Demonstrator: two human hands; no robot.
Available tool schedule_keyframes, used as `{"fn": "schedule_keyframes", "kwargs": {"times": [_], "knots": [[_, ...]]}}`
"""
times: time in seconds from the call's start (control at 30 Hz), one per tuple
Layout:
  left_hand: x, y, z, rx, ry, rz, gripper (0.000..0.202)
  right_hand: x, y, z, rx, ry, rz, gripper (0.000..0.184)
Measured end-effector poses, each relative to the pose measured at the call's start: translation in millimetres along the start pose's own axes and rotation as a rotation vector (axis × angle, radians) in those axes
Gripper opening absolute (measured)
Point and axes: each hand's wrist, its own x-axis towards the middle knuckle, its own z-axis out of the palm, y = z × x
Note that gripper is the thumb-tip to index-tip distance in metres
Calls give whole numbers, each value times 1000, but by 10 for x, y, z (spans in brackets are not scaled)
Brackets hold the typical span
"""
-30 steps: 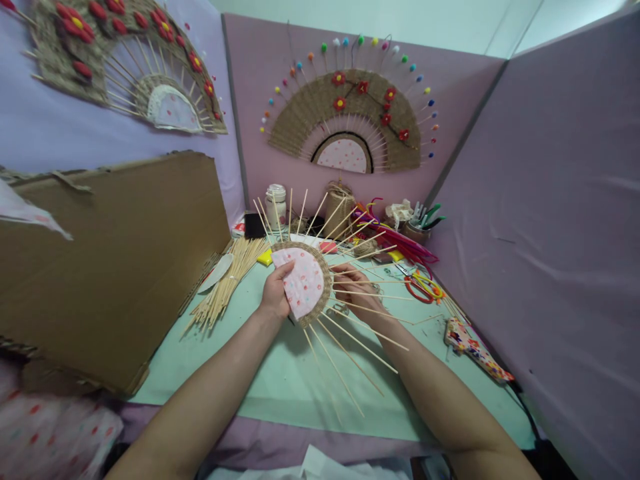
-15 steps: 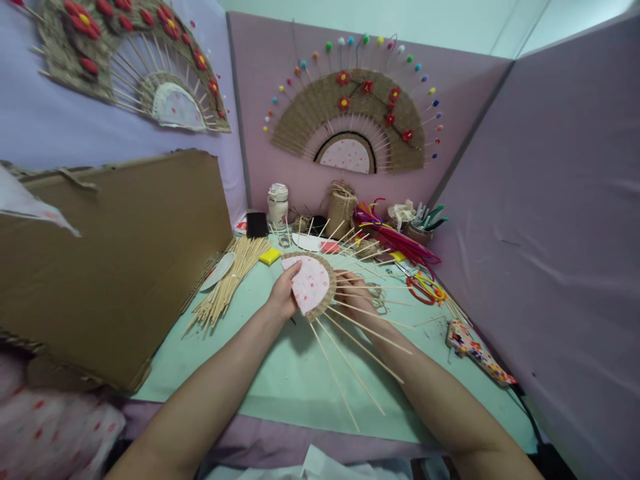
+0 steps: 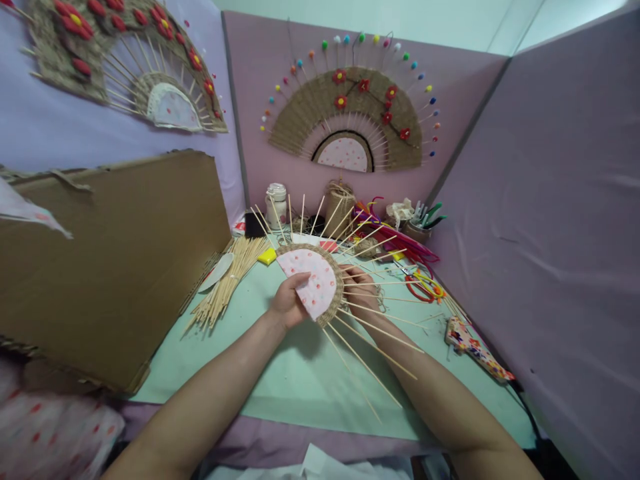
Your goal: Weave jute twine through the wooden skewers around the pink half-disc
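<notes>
A half-round fan frame point(image 3: 313, 280) is held above the table, its pink dotted cloth centre edged with woven twine. Thin wooden sticks fan out from its curved rim. My left hand point(image 3: 293, 299) grips the straight side, thumb on the cloth and fingers behind. At the curved rim, my right hand point(image 3: 360, 288) is closed among the sticks; its fingertips are partly hidden behind them. Finished fans hang on the walls: one with coloured pompoms point(image 3: 345, 110) at the back and one with red flowers point(image 3: 140, 87) at the left.
Left lie a bundle of sticks point(image 3: 227, 283) and a cardboard sheet point(image 3: 110, 267). Scissors point(image 3: 423, 287) and a flower-patterned glue gun point(image 3: 475, 350) are to the right. Along the back stand a white bottle point(image 3: 276, 205), a twine spool point(image 3: 340, 203), pink pipe cleaners point(image 3: 400, 240) and a pen cup point(image 3: 417, 230).
The fan frame has shifted slightly right and turned, so its upper sticks show more plainly. My left hand has moved a little right with it; my right hand stays at the rim.
</notes>
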Motion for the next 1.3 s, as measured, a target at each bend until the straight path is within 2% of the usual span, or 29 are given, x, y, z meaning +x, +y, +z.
{"fn": "schedule_keyframes", "kwargs": {"times": [0.1, 0.27, 0.47, 0.7, 0.83, 0.93, 1.0, 1.17, 1.3], "knots": [[7, 26, 1, -20, -27, 14, 45, -12, -15, 1, -67, -20, -6, 26], [10, 111, -8, -22, 12, 118, 48, -22, -30, -1, -126, -7, -34, 28], [-26, 153, 32, -2, -104, 135, 54, -71, -67, 6, -217, -45, -80, 23], [-22, 186, -3, 2, -47, 147, 51, -53, -39, -23, -211, -60, -86, 23], [-19, 229, -15, -4, 23, 199, 48, -7, -92, -66, -285, -215, -15, 23], [-30, 290, -11, -5, 4, 221, 48, 51, -154, -150, -409, -399, -23, 23], [-45, 341, -7, -6, 4, 256, 48, 112, -168, -234, -495, -437, -46, 23], [-103, 451, -1, 6, 20, 309, 54, 370, -102, -531, -688, -273, -116, 27], [-143, 495, -4, 44, -122, 273, 57, 608, -69, -846, -635, -32, -115, 32]]}}
